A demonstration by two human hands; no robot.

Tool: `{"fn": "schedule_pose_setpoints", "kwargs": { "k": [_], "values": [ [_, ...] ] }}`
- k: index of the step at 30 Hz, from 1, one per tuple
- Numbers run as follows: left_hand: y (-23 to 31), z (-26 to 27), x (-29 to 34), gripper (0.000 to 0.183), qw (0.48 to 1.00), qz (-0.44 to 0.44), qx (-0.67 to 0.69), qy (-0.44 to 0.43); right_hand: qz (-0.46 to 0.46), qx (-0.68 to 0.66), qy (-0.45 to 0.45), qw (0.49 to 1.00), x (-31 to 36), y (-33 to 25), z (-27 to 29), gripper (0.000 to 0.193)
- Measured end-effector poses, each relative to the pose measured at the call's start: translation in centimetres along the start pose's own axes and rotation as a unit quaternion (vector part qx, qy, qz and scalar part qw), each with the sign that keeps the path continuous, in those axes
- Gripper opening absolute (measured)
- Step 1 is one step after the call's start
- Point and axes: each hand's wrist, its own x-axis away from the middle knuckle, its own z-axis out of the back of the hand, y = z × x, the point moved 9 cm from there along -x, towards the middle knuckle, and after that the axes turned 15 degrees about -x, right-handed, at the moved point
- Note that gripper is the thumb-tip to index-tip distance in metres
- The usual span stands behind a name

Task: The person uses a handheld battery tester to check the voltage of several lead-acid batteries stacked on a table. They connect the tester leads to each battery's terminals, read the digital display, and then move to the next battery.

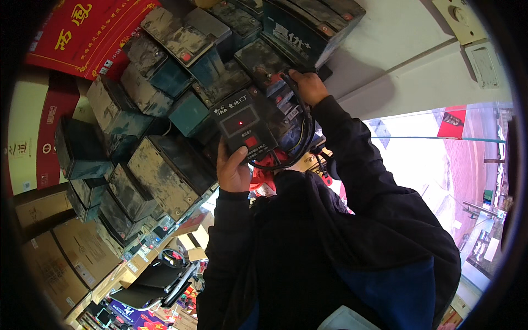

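while the head view looks over a stack of dusty batteries, the left hand is wrapped around the lower edge of a black handheld tester, thumb on its face below the red light. just right of the tester, the right hand is closed on black cables against a battery top, the cables looping down beside the tester.
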Motion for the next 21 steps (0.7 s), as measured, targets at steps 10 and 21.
{"fn": "schedule_pose_setpoints", "kwargs": {
  "k": [10, 21],
  "values": [
    [0.0, -0.1, 0.0, 0.063, 1.000, -0.002, 0.009, -0.009, 0.140, 0.160, 0.013, 0.977, -0.5, -0.3, 0.0, 0.029],
    [-0.2, 0.3, -0.2, 0.066, 1.000, -0.003, 0.003, 0.001, 0.103, -0.082, -0.010, 0.991, -2.4, 2.6, -0.6, 0.045]
  ]
}}
